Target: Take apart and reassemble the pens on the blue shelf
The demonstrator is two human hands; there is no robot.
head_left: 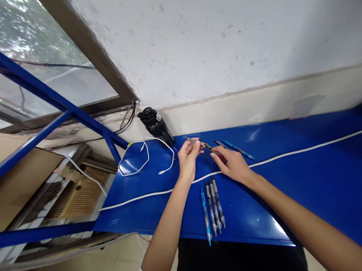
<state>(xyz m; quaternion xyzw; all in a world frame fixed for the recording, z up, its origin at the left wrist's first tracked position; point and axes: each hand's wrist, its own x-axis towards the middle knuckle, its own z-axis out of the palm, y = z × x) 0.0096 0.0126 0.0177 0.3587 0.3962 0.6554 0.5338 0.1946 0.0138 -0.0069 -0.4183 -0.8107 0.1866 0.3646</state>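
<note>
My left hand (189,154) pinches a thin dark pen part (205,147) between thumb and fingers, above the blue table. My right hand (229,160) is closed at the other end of that part, its fingertips partly hidden. Just behind my hands lie more pens, among them a blue one (238,149) at the back right. Nearer the front edge, several grey pens (214,203) lie side by side, with a light-blue pen (206,216) to their left.
A black bottle (157,127) stands by the wall. Left of my hands lies a coiled white cable (146,160). A long white cord (148,195) crosses the blue table (319,181) under my wrists. A blue metal frame (68,106) rises at the left.
</note>
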